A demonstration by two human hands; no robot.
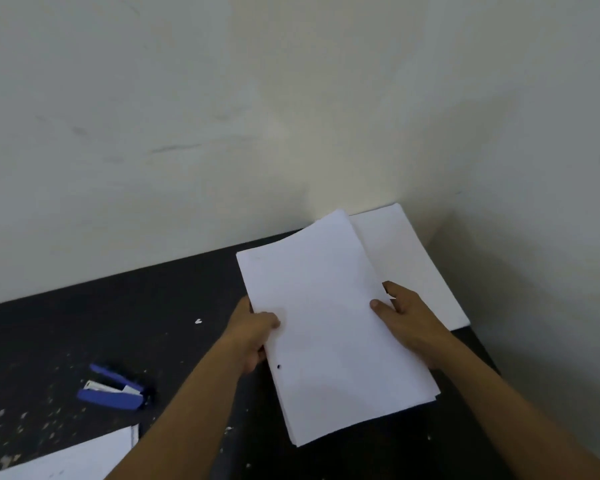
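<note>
A thin stack of white paper sheets [326, 323] is held above the dark table, with a small black dot near its lower left edge. My left hand [253, 336] grips the stack's left edge, thumb on top and fingers underneath. My right hand [407, 318] grips the right edge the same way, thumb on the top sheet. A blue stapler [113, 388] lies open on the table to the left, apart from both hands.
A second pile of white paper [420, 261] lies at the back right against the wall corner. Another white sheet [73, 459] shows at the bottom left. The dark table [101, 317] is speckled with pale flecks. A pale wall [257, 116] rises directly behind.
</note>
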